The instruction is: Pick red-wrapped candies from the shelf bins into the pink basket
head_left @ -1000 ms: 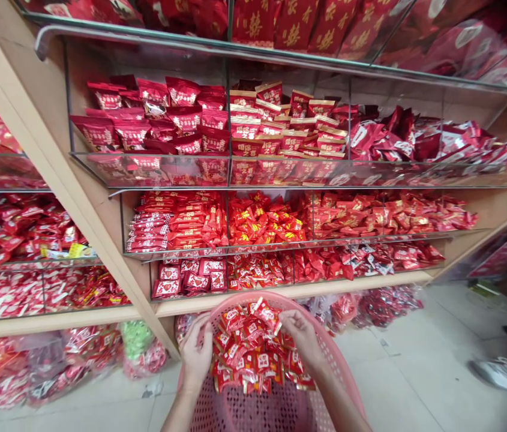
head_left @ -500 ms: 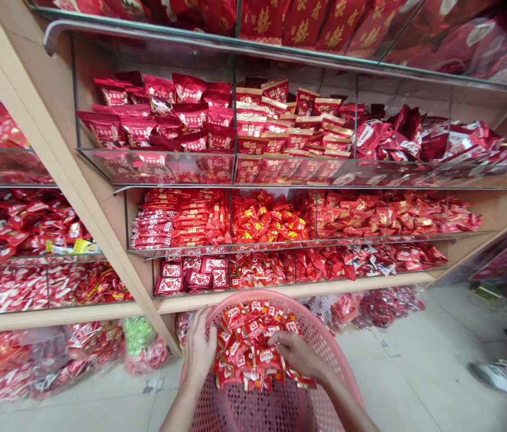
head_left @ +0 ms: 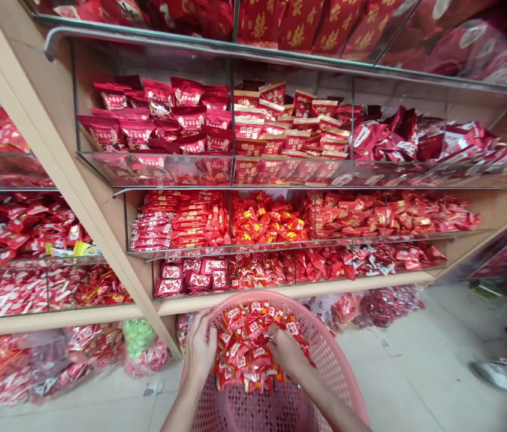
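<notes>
A pink plastic basket (head_left: 345, 384) with a perforated wall is in front of me at the bottom of the view. Small red wrapped candies (head_left: 244, 345) are heaped at its far side, and its near floor shows bare. My left hand (head_left: 201, 345) grips the basket's left rim, thumb on the inner side and fingers over the outside. Among the candies, on the right of the heap, is my right hand (head_left: 287, 354) with its fingers curled. Its fingertips are hidden, so what they hold cannot be made out.
Shelves with clear dividers (head_left: 154, 170) rise behind the basket, stocked with red snack packets (head_left: 190, 117) and candies. Below them, plastic bags of sweets (head_left: 145, 348) lie on the tiled floor (head_left: 406, 372). A shoe (head_left: 505, 375) is at the right edge.
My right hand has shifted slightly left and its fingers have curled in deeper among the candies. My left hand keeps its place on the rim.
</notes>
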Motion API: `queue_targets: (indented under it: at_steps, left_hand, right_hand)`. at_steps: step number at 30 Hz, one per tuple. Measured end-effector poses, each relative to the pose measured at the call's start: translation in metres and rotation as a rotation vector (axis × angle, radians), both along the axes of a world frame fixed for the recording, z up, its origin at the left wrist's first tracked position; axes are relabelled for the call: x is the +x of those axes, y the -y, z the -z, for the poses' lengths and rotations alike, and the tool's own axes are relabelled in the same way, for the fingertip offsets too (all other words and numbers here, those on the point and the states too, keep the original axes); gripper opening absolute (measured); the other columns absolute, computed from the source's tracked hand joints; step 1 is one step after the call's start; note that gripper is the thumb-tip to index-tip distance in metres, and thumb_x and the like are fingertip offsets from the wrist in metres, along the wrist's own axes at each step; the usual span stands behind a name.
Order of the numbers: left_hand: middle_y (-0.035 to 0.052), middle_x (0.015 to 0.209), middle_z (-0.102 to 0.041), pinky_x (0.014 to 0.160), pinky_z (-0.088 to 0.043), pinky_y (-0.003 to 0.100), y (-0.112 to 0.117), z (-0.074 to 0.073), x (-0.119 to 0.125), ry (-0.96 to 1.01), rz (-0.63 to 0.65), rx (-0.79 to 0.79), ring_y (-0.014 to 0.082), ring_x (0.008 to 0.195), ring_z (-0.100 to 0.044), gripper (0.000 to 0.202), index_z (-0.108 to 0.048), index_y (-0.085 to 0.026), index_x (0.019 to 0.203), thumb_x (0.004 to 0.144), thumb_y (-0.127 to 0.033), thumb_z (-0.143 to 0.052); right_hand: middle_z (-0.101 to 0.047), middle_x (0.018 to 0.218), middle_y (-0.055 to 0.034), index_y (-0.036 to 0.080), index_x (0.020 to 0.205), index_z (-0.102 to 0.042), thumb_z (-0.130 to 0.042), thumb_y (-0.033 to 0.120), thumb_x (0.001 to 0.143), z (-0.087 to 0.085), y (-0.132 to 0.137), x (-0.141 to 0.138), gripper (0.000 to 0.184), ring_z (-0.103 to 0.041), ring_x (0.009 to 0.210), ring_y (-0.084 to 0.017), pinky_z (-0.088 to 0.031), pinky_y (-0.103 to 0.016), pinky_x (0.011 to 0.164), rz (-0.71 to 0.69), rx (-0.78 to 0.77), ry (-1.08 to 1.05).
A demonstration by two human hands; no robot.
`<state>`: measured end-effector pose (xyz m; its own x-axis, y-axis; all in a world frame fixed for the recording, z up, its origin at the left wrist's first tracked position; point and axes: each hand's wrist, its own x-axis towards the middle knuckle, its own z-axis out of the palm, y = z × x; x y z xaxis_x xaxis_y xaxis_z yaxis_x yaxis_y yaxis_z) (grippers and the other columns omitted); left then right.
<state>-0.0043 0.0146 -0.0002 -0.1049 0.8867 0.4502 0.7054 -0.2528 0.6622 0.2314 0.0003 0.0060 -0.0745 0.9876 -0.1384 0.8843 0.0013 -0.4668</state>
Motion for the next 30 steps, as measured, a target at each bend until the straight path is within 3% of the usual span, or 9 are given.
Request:
queue_targets:
  at_steps: [5, 8, 13, 17, 20, 24, 30]
  left_hand:
    - [0.0075, 0.112, -0.059, 0.096, -0.043, 0.040, 0.000, -0.001, 0.001, -0.005, -0.005, -0.002, 0.0213, 0.107, -0.055, 0.029, -0.061, -0.019, 0.100, 0.078, -0.018, -0.042]
    - [0.0069, 0.111, -0.060, 0.095, -0.043, 0.039, 0.000, -0.002, 0.001, -0.001, -0.003, 0.006, 0.0212, 0.105, -0.056, 0.029, -0.062, -0.019, 0.099, 0.078, -0.018, -0.042]
    - [0.0067, 0.111, -0.059, 0.095, -0.043, 0.039, 0.000, 0.000, 0.001, -0.001, 0.010, 0.016, 0.0207, 0.106, -0.055, 0.027, -0.061, -0.020, 0.098, 0.079, -0.018, -0.042]
    - [0.0061, 0.113, -0.058, 0.096, -0.043, 0.038, 0.000, 0.002, -0.001, -0.009, 0.001, 0.002, 0.0202, 0.107, -0.055, 0.027, -0.060, -0.020, 0.099, 0.080, -0.018, -0.042]
    - [0.0057, 0.114, -0.058, 0.096, -0.043, 0.038, 0.000, 0.003, -0.001, 0.010, -0.006, 0.006, 0.0201, 0.107, -0.054, 0.027, -0.061, -0.021, 0.100, 0.080, -0.018, -0.042]
    - [0.0058, 0.114, -0.058, 0.096, -0.044, 0.038, -0.001, 0.003, -0.001, 0.015, -0.004, 0.002, 0.0204, 0.107, -0.055, 0.027, -0.061, -0.021, 0.099, 0.079, -0.019, -0.043]
    - [0.0063, 0.113, -0.059, 0.095, -0.044, 0.038, -0.001, 0.004, 0.000, 0.010, -0.012, 0.004, 0.0208, 0.107, -0.055, 0.026, -0.061, -0.021, 0.098, 0.080, -0.020, -0.042]
  right_hand:
    - [-0.067, 0.085, -0.0150, 0.013, 0.107, -0.056, -0.040, 0.015, 0.086, -0.021, 0.008, -0.009, 0.027, -0.064, 0.080, -0.025, -0.042, -0.029, 0.065, 0.023, 0.015, 0.269]
    - [-0.066, 0.091, -0.0127, 0.017, 0.103, -0.057, -0.044, 0.018, 0.085, -0.022, 0.014, -0.011, 0.023, -0.063, 0.084, -0.023, -0.044, -0.029, 0.069, -0.073, 0.097, 0.241]
    - [-0.058, 0.113, -0.0106, 0.019, 0.100, -0.059, -0.063, 0.019, 0.074, -0.011, 0.026, -0.016, 0.027, -0.052, 0.108, -0.027, -0.041, -0.036, 0.090, -0.338, 0.193, 0.156]
    - [-0.057, 0.112, -0.0111, 0.018, 0.101, -0.059, -0.061, 0.012, 0.072, -0.008, 0.027, -0.021, 0.030, -0.052, 0.106, -0.027, -0.041, -0.038, 0.089, -0.332, 0.142, 0.175]
    - [-0.057, 0.107, -0.0088, 0.020, 0.099, -0.058, -0.063, 0.018, 0.072, -0.015, 0.022, -0.019, 0.028, -0.052, 0.101, -0.025, -0.042, -0.035, 0.085, -0.333, 0.151, 0.088]
    - [-0.057, 0.097, -0.0057, 0.020, 0.087, -0.057, -0.060, 0.033, 0.078, -0.036, 0.002, -0.009, 0.016, -0.053, 0.093, -0.022, -0.041, -0.031, 0.080, -0.314, 0.190, -0.039]
    - [-0.059, 0.090, -0.0050, 0.018, 0.082, -0.058, -0.049, 0.027, 0.084, -0.061, -0.067, 0.006, 0.012, -0.056, 0.086, -0.016, -0.040, -0.026, 0.077, -0.126, 0.311, -0.142]
